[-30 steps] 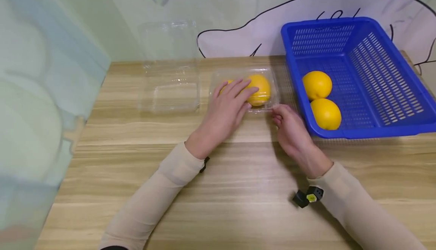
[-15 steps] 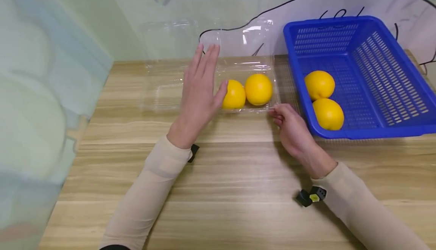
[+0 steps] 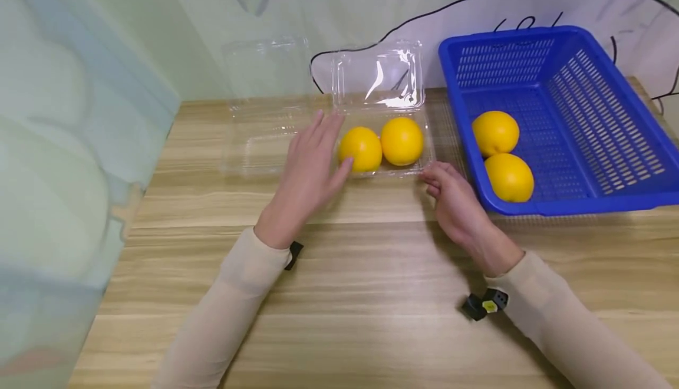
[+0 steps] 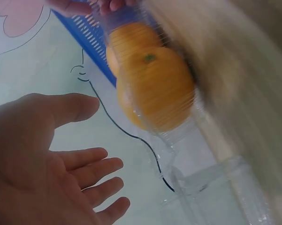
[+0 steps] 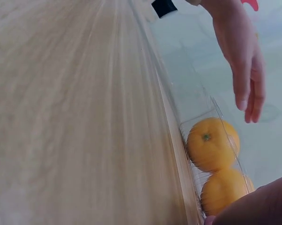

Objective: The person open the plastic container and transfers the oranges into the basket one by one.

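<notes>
Two oranges point(image 3: 402, 141) sit side by side in a clear plastic clamshell box point(image 3: 395, 171), whose lid point(image 3: 378, 76) stands raised at the back. My right hand point(image 3: 458, 206) pinches the box's front right corner with thumb and curled fingers. Just left of the oranges hovers my left hand point(image 3: 305, 177), its fingers extended and nothing held. In the left wrist view its palm and spread fingers point(image 4: 96, 173) are apart from the oranges. A second clear clamshell box point(image 3: 254, 147) with a raised lid stands to the left, partly behind my left hand.
A blue plastic basket point(image 3: 562, 206) stands on the right, close to my right hand, with two oranges point(image 3: 495, 134) at its left side. The wooden table point(image 3: 371, 306) meets a printed wall covering point(image 3: 201, 23) along its back edge.
The right box's lid, earlier down over the oranges beneath my left hand, has swung up and back. My left hand has moved left off the oranges. My right hand keeps its pinch on the corner.
</notes>
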`<state>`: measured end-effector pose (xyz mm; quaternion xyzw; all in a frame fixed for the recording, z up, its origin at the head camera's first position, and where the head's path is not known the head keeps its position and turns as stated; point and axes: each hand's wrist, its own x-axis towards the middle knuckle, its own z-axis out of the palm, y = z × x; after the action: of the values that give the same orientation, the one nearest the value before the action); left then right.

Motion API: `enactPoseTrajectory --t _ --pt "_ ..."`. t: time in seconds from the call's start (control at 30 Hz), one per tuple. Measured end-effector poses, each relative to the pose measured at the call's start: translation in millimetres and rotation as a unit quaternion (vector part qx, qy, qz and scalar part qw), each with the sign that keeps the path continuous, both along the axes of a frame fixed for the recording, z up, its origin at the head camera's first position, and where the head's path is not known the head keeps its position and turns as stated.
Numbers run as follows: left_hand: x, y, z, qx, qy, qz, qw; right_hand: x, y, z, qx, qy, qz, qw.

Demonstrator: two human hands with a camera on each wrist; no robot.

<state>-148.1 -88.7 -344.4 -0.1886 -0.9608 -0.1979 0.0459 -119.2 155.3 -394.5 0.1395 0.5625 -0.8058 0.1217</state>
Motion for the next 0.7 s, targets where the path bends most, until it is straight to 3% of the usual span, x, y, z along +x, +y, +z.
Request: enactPoseTrajectory --t 0.27,0.5,0.63,0.7 --pt "23.0 -10.1 -16.6 -0.055 -0.035 -0.025 0.9976 6.3 -8.5 4.1 0.061 -0.006 -0.035 0.9975" --pt "43.2 -15.9 -24.8 -0.066 -0.041 -0.064 0.9949 17.5 -11.9 14.3 0.139 0.009 0.005 0.9903" --pt "53.2 -19.0 -27.6 -0.057 -0.038 -0.096 0.9930 28.6 -13.4 16.8 0.194 0.076 0.014 0.9779" --pt "56.8 -19.5 -28.4 -0.049 -0.040 -0.106 0.9924 33.2 -14.2 16.1 0.234 0.139 0.012 0.9622"
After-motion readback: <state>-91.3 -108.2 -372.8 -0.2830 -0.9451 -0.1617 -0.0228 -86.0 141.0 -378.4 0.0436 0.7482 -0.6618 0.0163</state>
